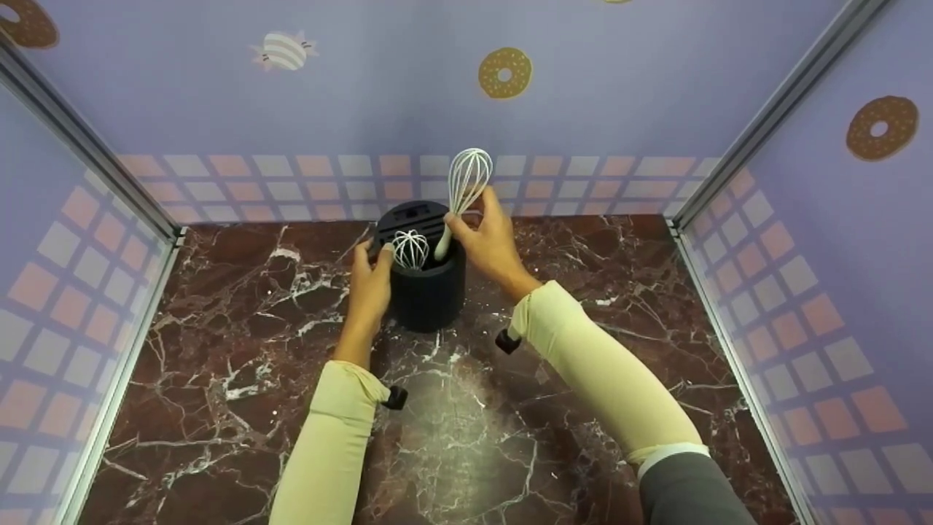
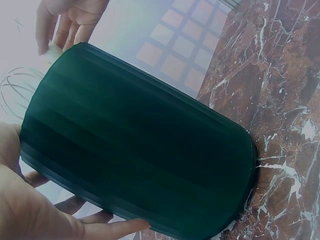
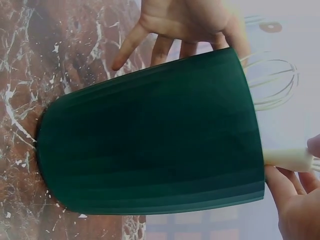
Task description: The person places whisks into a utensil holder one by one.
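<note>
A dark, round utensil holder stands on the marbled tabletop, with a slotted section at the back of its top. My left hand grips its left side, thumb at the rim and fingers spread along the wall in the left wrist view. My right hand pinches a whisk with a pale handle above the right part of the opening. Its wire loops point up, and its handle end is inside the holder's mouth. Another whisk stands in the holder, wires up, beside my left thumb; its handle is hidden.
Beneath the holder lies a dark red marbled tabletop with white veins. A purple back wall with printed sweets rises close behind it. Side walls stand left and right, with metal edging along the corners.
</note>
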Tool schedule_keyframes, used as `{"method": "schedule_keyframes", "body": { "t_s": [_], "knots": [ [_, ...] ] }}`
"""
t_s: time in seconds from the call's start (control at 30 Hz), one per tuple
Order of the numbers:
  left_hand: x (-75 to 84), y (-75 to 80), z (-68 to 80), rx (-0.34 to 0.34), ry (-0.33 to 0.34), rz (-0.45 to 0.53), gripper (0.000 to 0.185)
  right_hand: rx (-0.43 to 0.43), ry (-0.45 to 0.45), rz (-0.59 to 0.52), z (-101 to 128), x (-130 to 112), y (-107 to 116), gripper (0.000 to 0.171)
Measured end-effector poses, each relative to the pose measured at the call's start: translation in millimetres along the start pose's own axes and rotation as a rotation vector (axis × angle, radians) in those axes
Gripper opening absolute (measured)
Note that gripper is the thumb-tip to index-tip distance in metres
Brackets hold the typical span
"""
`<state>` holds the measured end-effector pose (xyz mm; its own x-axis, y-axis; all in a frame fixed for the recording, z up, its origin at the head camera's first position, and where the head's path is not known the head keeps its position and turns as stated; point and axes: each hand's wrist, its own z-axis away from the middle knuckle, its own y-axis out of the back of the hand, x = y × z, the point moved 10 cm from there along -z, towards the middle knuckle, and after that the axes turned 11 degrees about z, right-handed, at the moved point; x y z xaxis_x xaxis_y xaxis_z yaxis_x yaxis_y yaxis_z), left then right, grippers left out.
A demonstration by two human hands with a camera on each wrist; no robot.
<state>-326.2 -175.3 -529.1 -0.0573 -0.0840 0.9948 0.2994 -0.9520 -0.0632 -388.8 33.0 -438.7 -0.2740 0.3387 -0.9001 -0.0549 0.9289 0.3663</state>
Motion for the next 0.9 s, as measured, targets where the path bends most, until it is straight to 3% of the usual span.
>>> {"method": "schedule_keyframes", "body": {
  "t_s": [0.23, 0.53, 0.77, 0.9],
  "knots": [
    [0.3, -1.5, 1.0, -0.008, 0.004, 0.029, 0.055, 0.005, 0.001, 0.067, 2.8, -0.9, -0.4, 0.048],
    [-0.3, -1.4, 0.3, 0.003, -0.006, 0.047, 0.054, 0.009, -0.021, 0.041, 5.1, 3.4, -2.0, 0.059],
    [0.6, -1.8, 1.4, -0.001, 0.003, 0.034, 0.054, 0.006, -0.053, 0.091, 6.9, 6.8, 0.0, 0.071],
    [0.7, -2.5, 1.8, -0.010, 0.007, 0.039, 0.056, -0.019, -0.056, 0.051, 7.6, 6.8, -2.1, 0.073]
  ]
}}
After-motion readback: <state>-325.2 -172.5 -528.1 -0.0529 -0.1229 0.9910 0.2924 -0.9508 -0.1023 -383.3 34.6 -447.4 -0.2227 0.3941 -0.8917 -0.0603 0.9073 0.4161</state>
